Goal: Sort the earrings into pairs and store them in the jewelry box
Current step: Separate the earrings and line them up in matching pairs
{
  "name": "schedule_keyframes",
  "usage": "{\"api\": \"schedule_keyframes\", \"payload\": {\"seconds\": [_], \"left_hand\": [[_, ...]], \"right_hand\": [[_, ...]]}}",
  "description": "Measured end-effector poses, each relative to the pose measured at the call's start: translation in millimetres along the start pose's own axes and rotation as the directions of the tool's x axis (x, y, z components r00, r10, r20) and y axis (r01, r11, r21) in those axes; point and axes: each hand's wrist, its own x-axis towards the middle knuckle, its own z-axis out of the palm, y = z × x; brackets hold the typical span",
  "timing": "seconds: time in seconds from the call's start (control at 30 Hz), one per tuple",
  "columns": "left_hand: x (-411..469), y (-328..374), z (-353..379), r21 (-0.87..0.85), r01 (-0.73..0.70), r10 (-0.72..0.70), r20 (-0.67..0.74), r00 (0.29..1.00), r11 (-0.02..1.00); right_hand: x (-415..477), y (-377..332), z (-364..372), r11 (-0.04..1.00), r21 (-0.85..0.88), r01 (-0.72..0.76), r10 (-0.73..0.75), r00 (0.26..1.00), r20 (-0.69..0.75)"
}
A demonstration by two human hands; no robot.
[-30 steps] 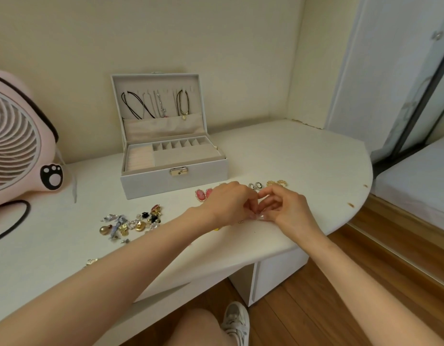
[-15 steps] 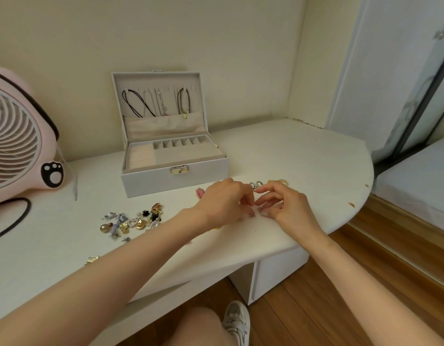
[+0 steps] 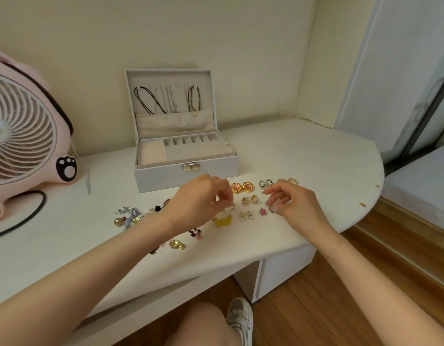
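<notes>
Earrings (image 3: 241,187) lie on the white table (image 3: 315,156), all outside the jewelry box (image 3: 186,176): sorted pairs sit between and just beyond the fingertips of both hands, and an unsorted heap (image 3: 136,216) lies behind the left wrist. The left hand (image 3: 203,198) has its fingers curled, thumb and forefinger apparently pinching a small silvery piece (image 3: 231,205) just above the table. The right hand (image 3: 296,203) has its fingers curled with the tips down beside a pink star earring (image 3: 263,211); whether they hold anything cannot be told. The step in hand appears to be pairing. Set each piece touching or just beside its match, and keep pairs apart from one another, as with the heart-shaped pair (image 3: 251,199) between the hands and the rhinestone pair (image 3: 246,216) nearer the body. Pinch small pieces by the ornament rather than the post, and lower them fully before letting go, since they are likely to roll or snag. Beyond the left fingertips, the jewelry box stands with its lid raised. Necklaces (image 3: 151,101) hang inside the lid above a fabric pocket. In the tray, the ring rolls (image 3: 151,152) and the row of small compartments (image 3: 188,139) show no earrings.
</notes>
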Motion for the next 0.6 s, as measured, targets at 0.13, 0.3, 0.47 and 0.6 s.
{"api": "schedule_keyframes", "payload": {"seconds": [0.13, 0.3, 0.47, 0.6], "left_hand": [[-5, -4, -1, -0.001, 0.0, 0.0, -0.005, 1.0, 1.0], [-15, -17, -7, -0.008, 0.001, -0.001, -0.028, 1.0, 1.0], [-30, -37, -23, 0.003, 0.051, -0.051, -0.012, 0.999, 0.999], [-42, -55, -35, 0.024, 0.106, -0.106, -0.006, 0.994, 0.994]], "right_hand": [[-4, -1, 0, 1.0, 0.009, -0.009, 0.009, 1.0, 0.005], [-3, -10, -1, 0.994, -0.099, 0.042, -0.049, 0.996, -0.069], [-8, -39, 10, 0.985, -0.03, 0.173, -0.174, 0.984, -0.039], [-13, -57, 31, 0.972, -0.009, 0.234, -0.232, 0.97, 0.075]]}}
